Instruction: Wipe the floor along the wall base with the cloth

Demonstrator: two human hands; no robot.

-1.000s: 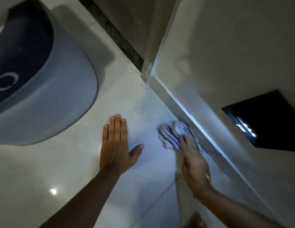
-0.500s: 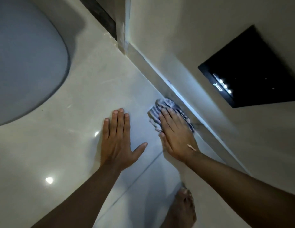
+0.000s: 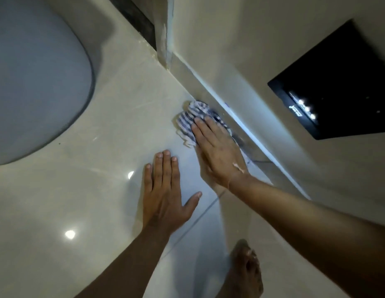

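Note:
A crumpled blue-and-white striped cloth (image 3: 190, 119) lies on the glossy pale tiled floor (image 3: 114, 168), right against the wall base (image 3: 211, 91). My right hand (image 3: 217, 151) presses flat on the cloth, fingers stretched over it and pointing away from me; most of the cloth is under the palm. My left hand (image 3: 163, 196) rests flat on the floor just left of the right hand, fingers spread, holding nothing.
A large grey rounded object (image 3: 34, 82) stands on the floor at the left. A black panel with small lights (image 3: 333, 89) is set in the wall at the right. A dark doorway gap (image 3: 135, 20) lies beyond the wall corner. My bare foot (image 3: 245, 274) is at the bottom.
My right hand has pushed the cloth forward along the wall base, towards the corner. The left hand has stayed planted on the floor. The view has shifted slightly.

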